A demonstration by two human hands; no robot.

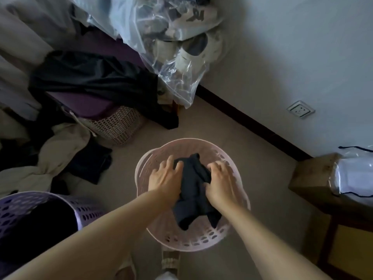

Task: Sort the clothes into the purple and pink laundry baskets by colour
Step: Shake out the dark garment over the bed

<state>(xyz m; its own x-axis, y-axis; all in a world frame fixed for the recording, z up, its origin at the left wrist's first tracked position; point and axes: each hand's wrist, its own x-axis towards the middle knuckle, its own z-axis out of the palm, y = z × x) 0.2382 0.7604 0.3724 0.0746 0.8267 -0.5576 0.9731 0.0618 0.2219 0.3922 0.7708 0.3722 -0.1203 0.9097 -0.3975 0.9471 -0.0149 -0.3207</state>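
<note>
A round pink laundry basket [181,238] stands on the floor in the middle. A dark navy garment [193,188] lies bunched over its opening. My left hand [164,180] rests on the garment's left side, fingers bent into the cloth. My right hand [221,182] grips its right side, with cloth gathered under the fingers. The purple laundry basket [84,209] stands at the lower left and holds dark clothes. A pile of beige clothes [58,152] and black clothes [90,164] lies on the floor at the left.
A black garment [90,77] drapes over a purple piece of furniture at the upper left, beside a woven beige basket [119,126]. A clear plastic bag of items [171,37] hangs at the top. A wooden stool with a plastic-wrapped bundle [353,174] stands at the right by the wall.
</note>
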